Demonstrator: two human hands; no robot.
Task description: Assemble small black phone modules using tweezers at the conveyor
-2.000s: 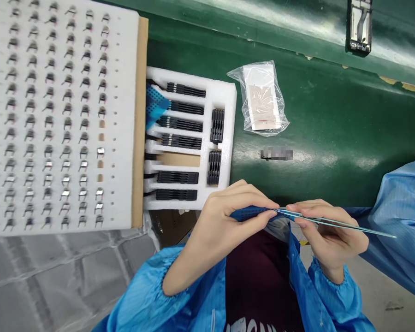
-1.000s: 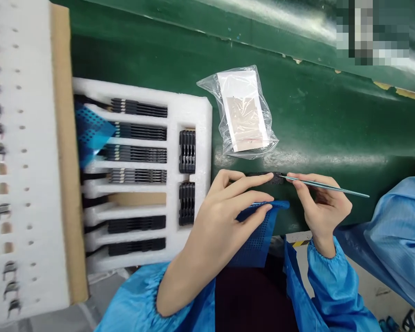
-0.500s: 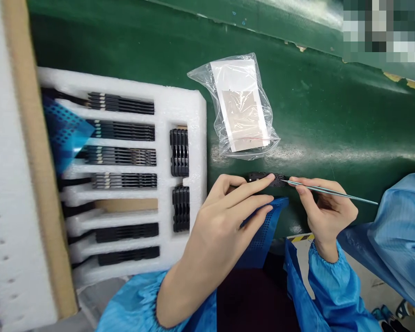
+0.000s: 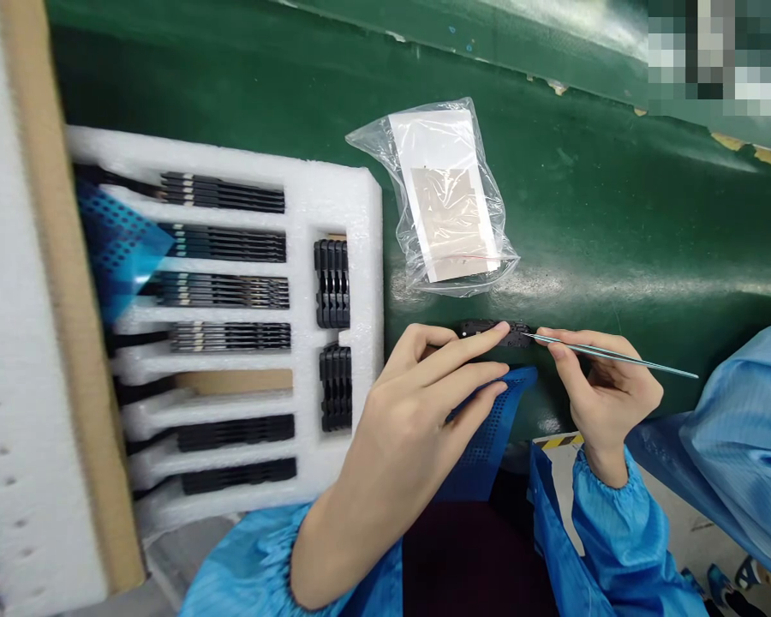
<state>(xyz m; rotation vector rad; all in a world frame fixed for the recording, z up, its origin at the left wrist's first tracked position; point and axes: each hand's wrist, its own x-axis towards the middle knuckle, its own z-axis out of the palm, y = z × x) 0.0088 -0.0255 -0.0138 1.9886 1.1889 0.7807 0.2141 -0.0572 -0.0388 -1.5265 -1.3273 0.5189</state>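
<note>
My left hand (image 4: 424, 403) rests on the green table (image 4: 617, 231), its index finger pressing a small black part (image 4: 488, 329) down and its other fingers pinching a blue perforated sheet (image 4: 488, 428) that hangs over the table's near edge. My right hand (image 4: 600, 386) is closed on thin metal tweezers (image 4: 610, 353), held like a pen, with the tips touching the right end of the black part. Both arms wear blue sleeves.
A white foam tray (image 4: 353, 214) with rows of black strips and another blue sheet (image 4: 122, 248) lies at left, beside a large white foam board (image 4: 6, 343) on cardboard. A clear plastic bag (image 4: 446, 201) with pads lies behind my hands. Another person's blue sleeve (image 4: 738, 437) is at right.
Two seconds ago both hands held the blue sheet and tweezers in front of my body; they moved onto the table to the black part. Over the last half second almost nothing moved.
</note>
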